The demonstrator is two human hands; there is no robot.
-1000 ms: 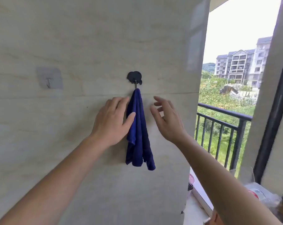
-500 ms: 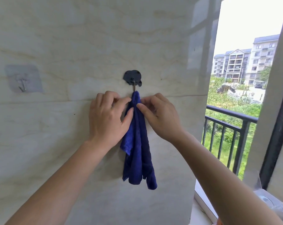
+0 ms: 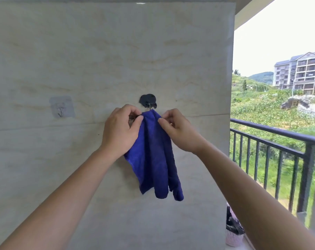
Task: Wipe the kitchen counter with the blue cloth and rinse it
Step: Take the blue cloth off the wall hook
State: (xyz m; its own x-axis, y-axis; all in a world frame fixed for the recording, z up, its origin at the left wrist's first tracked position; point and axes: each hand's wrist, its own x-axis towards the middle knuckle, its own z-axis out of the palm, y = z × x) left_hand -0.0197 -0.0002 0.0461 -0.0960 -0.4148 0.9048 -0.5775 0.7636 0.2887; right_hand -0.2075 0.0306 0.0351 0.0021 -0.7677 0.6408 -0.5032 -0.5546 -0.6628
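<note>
Cloth is hanging flat against the wall, its top edge lying just under the hook; whether it is caught on the hook cannot be told. Left hand is pinching the cloth's top left corner and right hand its top right corner, one either side below the hook. Second hook is sitting well to the left, at similar height. Railing is running right of the wall, with a building standing far behind it. Basket is sitting beside the wall's lower right edge.
</note>
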